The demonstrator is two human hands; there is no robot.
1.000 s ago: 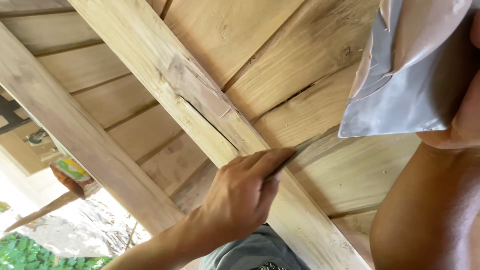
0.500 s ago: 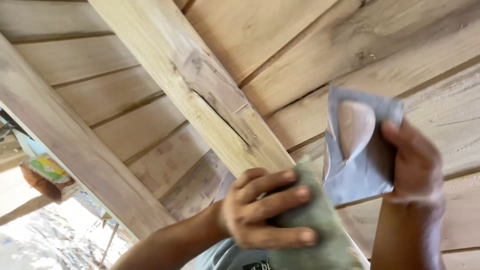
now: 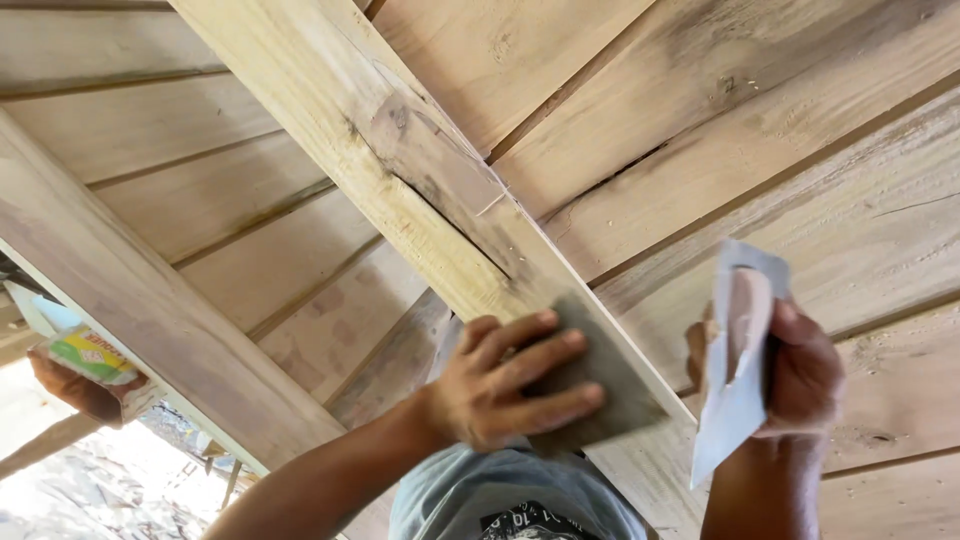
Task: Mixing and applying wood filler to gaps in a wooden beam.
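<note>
Overhead, ceiling: pale wooden planks (image 3: 800,150) run above you, with narrow dark gaps between the boards.
Beam: a long light-brown wooden beam (image 3: 420,170) crosses diagonally beneath the planks, showing a dark crack partly covered with smoothed tan filler.
Second beam: a parallel wooden beam (image 3: 130,300) lies to the left.
Left hand: your left hand (image 3: 505,385) presses a flat grey sanding sheet (image 3: 600,385) against the cracked beam, fingers spread over it.
Right hand: your right hand (image 3: 795,375) grips a thin grey metal plate (image 3: 735,370) smeared with tan putty, held just beside the beam.
</note>
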